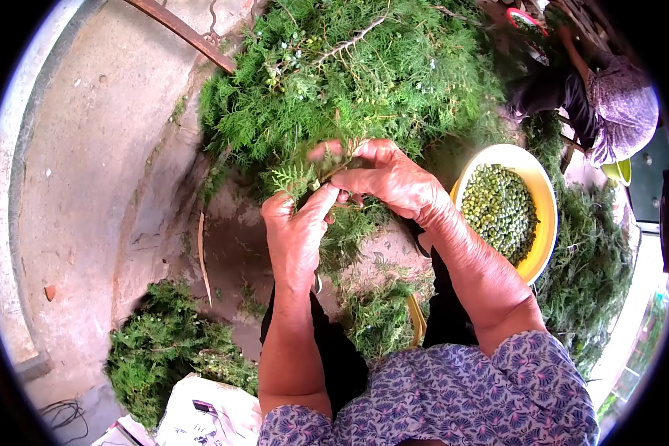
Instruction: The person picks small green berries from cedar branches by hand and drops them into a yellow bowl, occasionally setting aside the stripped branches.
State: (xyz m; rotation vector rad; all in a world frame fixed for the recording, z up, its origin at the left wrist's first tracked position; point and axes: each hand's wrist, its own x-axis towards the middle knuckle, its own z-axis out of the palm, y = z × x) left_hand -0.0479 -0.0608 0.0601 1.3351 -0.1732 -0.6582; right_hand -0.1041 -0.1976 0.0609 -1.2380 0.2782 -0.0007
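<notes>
My left hand is closed, thumb and fingers pinching a green conifer sprig. Its feathery leaves stick out above that hand. My right hand meets it from the right, fingers closed round the sprig's stem end; the fingertips of both hands nearly touch, and what lies between them is partly hidden. Just beyond them rises a big heap of cut conifer branches with small pale cones. Right of my right forearm stands a yellow basin, holding many small green cones.
Another person sits at the upper right, near a red-rimmed container. More conifer piles lie at the lower left and right. A white sack rests at the bottom. A brown bar slants in at the top left.
</notes>
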